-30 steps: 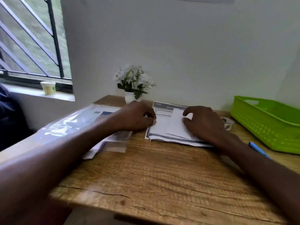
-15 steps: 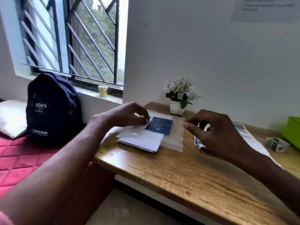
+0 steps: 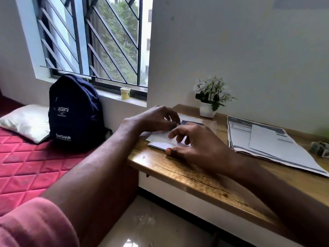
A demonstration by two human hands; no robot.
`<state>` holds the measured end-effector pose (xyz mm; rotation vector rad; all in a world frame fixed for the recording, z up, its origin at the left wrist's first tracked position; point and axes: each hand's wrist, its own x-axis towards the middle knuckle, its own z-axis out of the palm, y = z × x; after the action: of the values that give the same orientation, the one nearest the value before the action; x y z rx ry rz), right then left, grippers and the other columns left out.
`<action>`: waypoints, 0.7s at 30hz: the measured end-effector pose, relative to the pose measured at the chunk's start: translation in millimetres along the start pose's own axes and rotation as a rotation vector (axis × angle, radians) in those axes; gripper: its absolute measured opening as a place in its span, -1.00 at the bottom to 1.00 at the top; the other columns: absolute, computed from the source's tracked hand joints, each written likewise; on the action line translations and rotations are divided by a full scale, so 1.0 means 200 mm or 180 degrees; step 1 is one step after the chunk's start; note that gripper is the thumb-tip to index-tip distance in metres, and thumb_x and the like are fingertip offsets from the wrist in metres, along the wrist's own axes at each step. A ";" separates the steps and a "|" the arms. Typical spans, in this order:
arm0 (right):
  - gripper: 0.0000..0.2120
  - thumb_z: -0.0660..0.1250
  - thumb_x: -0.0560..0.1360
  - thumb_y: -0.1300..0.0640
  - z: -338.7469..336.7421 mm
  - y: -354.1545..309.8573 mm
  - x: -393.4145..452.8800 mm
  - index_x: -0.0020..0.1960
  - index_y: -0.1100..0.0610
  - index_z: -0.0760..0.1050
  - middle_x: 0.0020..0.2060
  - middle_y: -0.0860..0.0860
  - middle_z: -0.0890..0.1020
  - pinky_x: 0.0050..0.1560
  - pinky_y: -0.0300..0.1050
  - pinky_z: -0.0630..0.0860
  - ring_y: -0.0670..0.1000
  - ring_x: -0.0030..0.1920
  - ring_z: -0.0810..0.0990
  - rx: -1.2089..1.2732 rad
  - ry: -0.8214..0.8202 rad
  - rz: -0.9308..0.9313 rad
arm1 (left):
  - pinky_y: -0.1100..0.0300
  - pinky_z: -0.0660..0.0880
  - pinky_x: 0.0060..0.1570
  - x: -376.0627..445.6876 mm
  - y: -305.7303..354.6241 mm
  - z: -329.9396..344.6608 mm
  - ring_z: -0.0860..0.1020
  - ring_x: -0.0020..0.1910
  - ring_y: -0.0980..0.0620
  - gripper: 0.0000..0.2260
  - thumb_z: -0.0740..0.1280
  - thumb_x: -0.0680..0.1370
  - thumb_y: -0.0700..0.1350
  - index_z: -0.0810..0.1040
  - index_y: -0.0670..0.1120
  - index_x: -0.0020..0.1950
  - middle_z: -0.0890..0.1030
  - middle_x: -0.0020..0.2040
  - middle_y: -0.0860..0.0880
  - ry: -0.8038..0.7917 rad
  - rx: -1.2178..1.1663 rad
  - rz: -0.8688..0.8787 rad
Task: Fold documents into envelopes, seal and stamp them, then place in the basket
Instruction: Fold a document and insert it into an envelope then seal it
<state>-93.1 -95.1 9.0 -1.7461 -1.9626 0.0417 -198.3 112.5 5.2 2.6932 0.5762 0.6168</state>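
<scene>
Daylight enters through the barred window at 11 o'clock; interior moderately dim, walls grey. The forearms read dark and underexposed. Soft glare on the floor tiles at 6 o'clock and along the bench front edge. Wide-angle bending shows at the frame borders. A green object at 3 o'clock is smeared. Compression softness overall; fine print illegible.
</scene>
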 end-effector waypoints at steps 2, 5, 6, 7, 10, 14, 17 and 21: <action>-0.67 0.49 0.47 -0.20 0.00 0.01 -0.01 0.17 -0.10 0.64 0.03 -0.12 0.55 -0.09 -0.23 0.43 -0.19 -0.02 0.50 -0.0106 -0.0021 -0.0012 | 0.23 0.52 0.09 0.00 0.00 0.00 0.64 0.09 0.14 -0.85 0.42 0.58 0.04 0.73 0.07 0.10 0.69 0.03 0.14 0.0046 -0.0035 0.0004; -0.68 0.48 0.48 -0.19 0.00 0.00 0.00 0.16 -0.07 0.64 0.06 -0.12 0.53 -0.13 -0.30 0.38 -0.20 -0.01 0.48 -0.0045 -0.0106 0.0021 | 0.21 0.54 0.09 0.00 0.00 0.00 0.65 0.07 0.13 -0.84 0.43 0.59 0.05 0.74 0.04 0.08 0.71 0.01 0.12 0.0164 0.0013 0.0063; -0.69 0.49 0.48 -0.17 0.00 0.00 0.00 0.14 -0.06 0.64 0.05 -0.13 0.52 -0.14 -0.32 0.36 -0.19 0.00 0.48 -0.0014 -0.0138 0.0039 | 0.19 0.55 0.10 0.00 0.00 0.01 0.66 0.06 0.13 -0.83 0.43 0.59 0.06 0.74 0.04 0.07 0.71 0.01 0.12 0.0200 0.0027 0.0075; -0.72 0.51 0.47 -0.15 0.00 -0.01 0.00 0.11 -0.05 0.64 0.02 -0.15 0.53 -0.16 -0.33 0.35 -0.18 -0.01 0.49 0.0039 -0.0150 0.0067 | 0.18 0.56 0.11 0.00 0.00 0.01 0.66 0.05 0.14 -0.83 0.42 0.58 0.07 0.74 0.04 0.06 0.72 0.00 0.12 0.0235 0.0026 0.0071; -0.84 0.58 0.42 -0.03 -0.02 0.00 0.01 -0.08 0.00 0.69 -0.16 -0.14 0.64 -0.23 -0.34 0.40 -0.19 -0.16 0.57 0.0636 -0.0147 0.0202 | 0.10 0.59 0.15 0.00 -0.01 0.02 0.66 0.03 0.17 -0.80 0.41 0.55 0.12 0.74 0.06 0.03 0.72 -0.02 0.14 0.0271 0.0023 0.0049; -0.76 0.57 0.45 -0.01 -0.02 0.01 0.01 0.10 -0.03 0.67 -0.11 -0.11 0.66 -0.16 -0.20 0.55 -0.15 -0.11 0.62 0.0678 -0.0121 0.0187 | 0.05 0.60 0.16 0.00 -0.01 0.01 0.66 0.04 0.16 -0.80 0.39 0.58 0.11 0.74 0.06 0.06 0.72 0.01 0.10 0.0204 0.0076 0.0066; -0.75 0.47 0.52 -0.10 0.00 0.00 0.00 0.17 -0.10 0.65 0.01 -0.14 0.56 -0.04 -0.17 0.51 -0.15 0.02 0.54 0.0231 -0.0092 0.0099 | 0.02 0.60 0.16 0.00 -0.01 0.02 0.66 0.04 0.14 -0.79 0.40 0.58 0.13 0.74 0.06 0.05 0.72 0.01 0.09 0.0201 0.0029 0.0066; -0.73 0.44 0.54 -0.11 0.01 -0.03 0.00 0.21 -0.08 0.64 0.12 -0.11 0.46 0.07 -0.13 0.51 -0.12 0.10 0.48 0.0063 -0.0273 -0.0013 | -0.01 0.60 0.17 -0.01 0.00 0.01 0.67 0.05 0.13 -0.71 0.36 0.53 0.19 0.74 0.05 0.04 0.73 0.01 0.08 0.0203 -0.0028 0.0020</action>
<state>-99.0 -95.9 9.7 -1.7541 -2.0194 0.1364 -198.5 112.0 3.1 2.6764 0.5803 0.7074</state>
